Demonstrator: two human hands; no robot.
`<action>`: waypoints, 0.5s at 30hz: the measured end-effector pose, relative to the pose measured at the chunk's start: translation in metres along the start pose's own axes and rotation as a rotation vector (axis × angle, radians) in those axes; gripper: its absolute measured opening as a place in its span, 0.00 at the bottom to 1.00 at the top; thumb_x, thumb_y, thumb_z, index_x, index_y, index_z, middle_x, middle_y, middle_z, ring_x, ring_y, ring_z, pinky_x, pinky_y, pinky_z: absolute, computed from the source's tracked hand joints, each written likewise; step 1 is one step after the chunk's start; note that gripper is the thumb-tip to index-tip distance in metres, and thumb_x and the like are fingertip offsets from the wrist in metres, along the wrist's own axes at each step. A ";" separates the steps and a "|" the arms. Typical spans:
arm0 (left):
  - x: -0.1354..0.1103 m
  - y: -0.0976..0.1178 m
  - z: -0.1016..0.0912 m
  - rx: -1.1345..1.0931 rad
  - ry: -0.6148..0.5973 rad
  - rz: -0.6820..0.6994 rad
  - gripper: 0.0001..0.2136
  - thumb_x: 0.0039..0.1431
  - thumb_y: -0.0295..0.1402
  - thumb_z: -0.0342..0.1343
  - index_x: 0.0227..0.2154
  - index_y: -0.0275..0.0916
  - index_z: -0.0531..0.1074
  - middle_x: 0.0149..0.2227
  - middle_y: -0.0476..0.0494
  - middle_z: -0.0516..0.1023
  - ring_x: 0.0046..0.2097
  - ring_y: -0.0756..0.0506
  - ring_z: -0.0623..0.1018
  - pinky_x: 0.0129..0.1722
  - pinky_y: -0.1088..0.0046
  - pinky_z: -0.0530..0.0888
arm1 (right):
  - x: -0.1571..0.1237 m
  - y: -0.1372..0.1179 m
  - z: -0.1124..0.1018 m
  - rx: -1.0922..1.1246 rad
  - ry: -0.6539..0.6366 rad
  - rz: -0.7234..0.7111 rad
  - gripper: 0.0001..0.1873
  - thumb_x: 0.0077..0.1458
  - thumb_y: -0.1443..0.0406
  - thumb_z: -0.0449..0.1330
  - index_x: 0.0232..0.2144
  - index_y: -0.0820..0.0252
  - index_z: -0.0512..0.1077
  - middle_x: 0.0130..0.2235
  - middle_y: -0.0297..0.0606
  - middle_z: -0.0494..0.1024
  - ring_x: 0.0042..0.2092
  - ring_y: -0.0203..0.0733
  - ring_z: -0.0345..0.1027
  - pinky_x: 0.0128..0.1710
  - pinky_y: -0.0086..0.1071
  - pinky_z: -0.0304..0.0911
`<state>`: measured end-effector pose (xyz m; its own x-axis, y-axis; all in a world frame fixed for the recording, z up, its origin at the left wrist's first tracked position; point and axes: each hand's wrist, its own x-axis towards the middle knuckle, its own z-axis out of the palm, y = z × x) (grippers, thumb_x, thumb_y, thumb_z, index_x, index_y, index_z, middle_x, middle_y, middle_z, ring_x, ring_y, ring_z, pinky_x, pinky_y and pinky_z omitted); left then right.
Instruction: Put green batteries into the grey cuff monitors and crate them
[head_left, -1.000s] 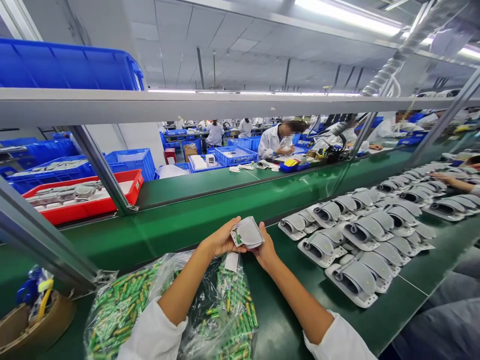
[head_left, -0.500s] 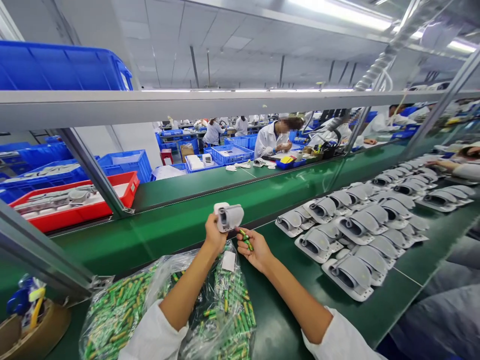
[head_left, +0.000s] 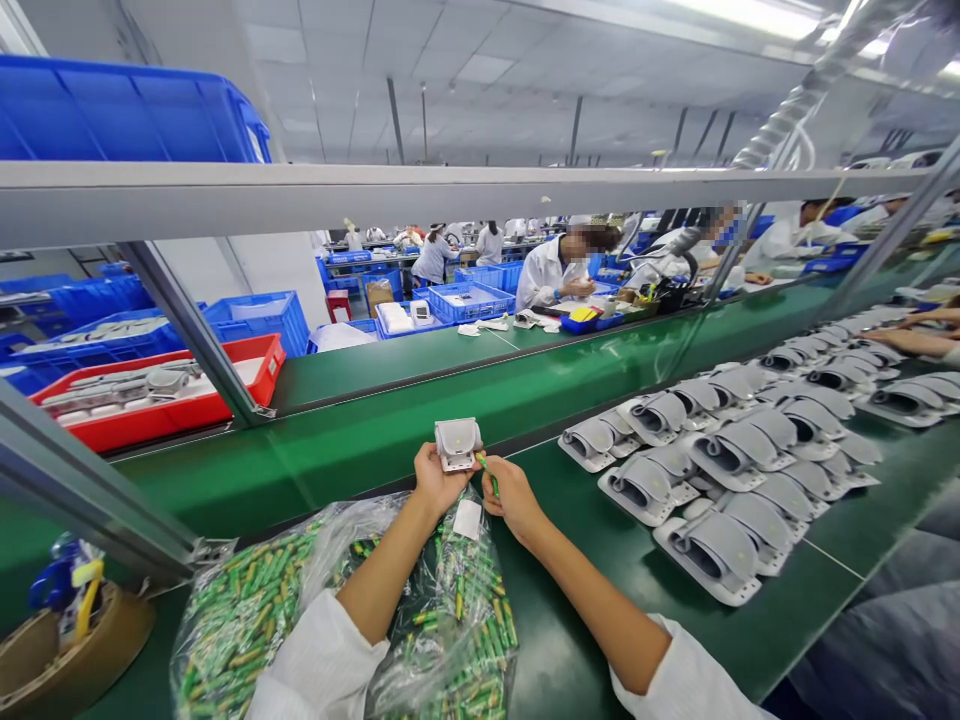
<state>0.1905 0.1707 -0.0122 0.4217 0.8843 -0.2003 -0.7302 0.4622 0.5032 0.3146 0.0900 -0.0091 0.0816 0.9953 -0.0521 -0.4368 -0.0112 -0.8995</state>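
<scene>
My left hand [head_left: 436,480] is closed around a small white and grey cuffed device [head_left: 458,443], held up over the green belt [head_left: 585,620]. My right hand [head_left: 508,492] pinches a green battery [head_left: 488,472] right beside the device's lower edge. Under my forearms lies a clear plastic bag [head_left: 247,610] full of green batteries. To the right on the belt sit several more grey cuffed devices [head_left: 697,470] in rows.
A metal frame post [head_left: 196,335] and shelf rail [head_left: 375,195] cross ahead. A red tray [head_left: 150,395] and blue bins [head_left: 259,320] stand behind the frame. A brown tub [head_left: 71,650] sits at the lower left. Other people in white coats work beyond, and another person's hand [head_left: 911,340] reaches in at the far right.
My hands parted, the left lifting the device alone while the right showed batteries in its palm. Now the right hand has closed and brought one battery up to the device.
</scene>
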 end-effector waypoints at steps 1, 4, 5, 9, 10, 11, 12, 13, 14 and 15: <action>0.000 -0.001 0.000 -0.001 0.015 -0.002 0.25 0.50 0.36 0.53 0.50 0.29 0.77 0.42 0.24 0.82 0.49 0.26 0.82 0.42 0.50 0.80 | 0.000 0.000 -0.001 0.013 -0.004 0.012 0.27 0.47 0.44 0.71 0.28 0.56 0.66 0.19 0.21 0.62 0.17 0.25 0.43 0.15 0.22 0.38; -0.001 0.000 0.003 -0.021 0.052 0.018 0.23 0.50 0.35 0.52 0.47 0.29 0.78 0.38 0.27 0.82 0.48 0.27 0.82 0.44 0.49 0.80 | 0.000 -0.003 -0.003 0.044 0.003 0.030 0.22 0.43 0.52 0.73 0.32 0.58 0.70 0.21 0.20 0.62 0.18 0.24 0.44 0.16 0.21 0.39; -0.001 0.000 0.004 -0.025 0.059 0.024 0.23 0.50 0.35 0.52 0.47 0.30 0.78 0.37 0.27 0.81 0.47 0.28 0.82 0.45 0.49 0.80 | 0.000 -0.003 -0.003 0.062 0.015 0.033 0.22 0.42 0.54 0.73 0.33 0.58 0.71 0.21 0.20 0.63 0.18 0.24 0.45 0.16 0.21 0.39; -0.002 0.000 0.005 -0.014 0.047 0.036 0.22 0.50 0.36 0.52 0.46 0.30 0.78 0.37 0.28 0.81 0.45 0.29 0.82 0.45 0.49 0.80 | 0.001 -0.004 -0.006 0.076 0.028 0.051 0.19 0.42 0.56 0.70 0.33 0.59 0.72 0.22 0.24 0.69 0.18 0.24 0.44 0.15 0.22 0.37; -0.002 -0.001 0.005 -0.009 0.037 0.035 0.22 0.50 0.36 0.53 0.46 0.30 0.78 0.37 0.28 0.81 0.44 0.29 0.82 0.44 0.49 0.80 | 0.001 -0.004 -0.007 0.067 0.024 0.061 0.19 0.42 0.55 0.70 0.33 0.59 0.71 0.23 0.26 0.72 0.17 0.23 0.43 0.15 0.22 0.37; -0.001 -0.001 0.004 -0.004 0.030 0.031 0.22 0.50 0.36 0.53 0.46 0.29 0.78 0.38 0.27 0.81 0.43 0.30 0.82 0.44 0.50 0.80 | 0.002 -0.004 -0.008 0.061 0.020 0.072 0.19 0.43 0.55 0.70 0.33 0.59 0.71 0.24 0.28 0.75 0.17 0.23 0.43 0.15 0.22 0.36; -0.001 -0.001 0.003 -0.003 0.029 0.028 0.23 0.50 0.36 0.53 0.46 0.29 0.78 0.38 0.27 0.81 0.42 0.30 0.82 0.43 0.50 0.80 | 0.002 -0.003 -0.008 0.058 0.017 0.082 0.20 0.43 0.54 0.71 0.33 0.58 0.70 0.25 0.30 0.77 0.17 0.23 0.42 0.15 0.22 0.35; 0.000 -0.001 0.002 -0.005 0.035 0.027 0.23 0.50 0.37 0.53 0.47 0.29 0.78 0.38 0.27 0.81 0.41 0.31 0.82 0.43 0.49 0.80 | 0.003 -0.002 -0.008 0.057 0.014 0.089 0.21 0.43 0.53 0.71 0.33 0.58 0.69 0.26 0.31 0.78 0.16 0.22 0.42 0.15 0.22 0.35; 0.000 -0.002 0.001 -0.010 0.046 0.031 0.23 0.51 0.36 0.53 0.48 0.29 0.78 0.39 0.28 0.81 0.41 0.31 0.82 0.44 0.49 0.80 | 0.003 -0.001 -0.007 0.057 0.011 0.090 0.23 0.43 0.52 0.72 0.33 0.57 0.67 0.26 0.31 0.79 0.16 0.22 0.42 0.14 0.22 0.35; 0.001 -0.002 0.001 -0.015 0.060 0.036 0.23 0.51 0.36 0.53 0.48 0.30 0.77 0.39 0.29 0.81 0.41 0.31 0.82 0.45 0.48 0.80 | 0.003 -0.001 -0.007 0.055 0.009 0.085 0.24 0.43 0.51 0.73 0.32 0.56 0.66 0.25 0.31 0.78 0.16 0.22 0.42 0.14 0.21 0.35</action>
<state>0.1924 0.1704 -0.0126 0.3624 0.9026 -0.2325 -0.7527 0.4305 0.4981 0.3212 0.0925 -0.0117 0.0500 0.9901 -0.1312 -0.4913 -0.0900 -0.8663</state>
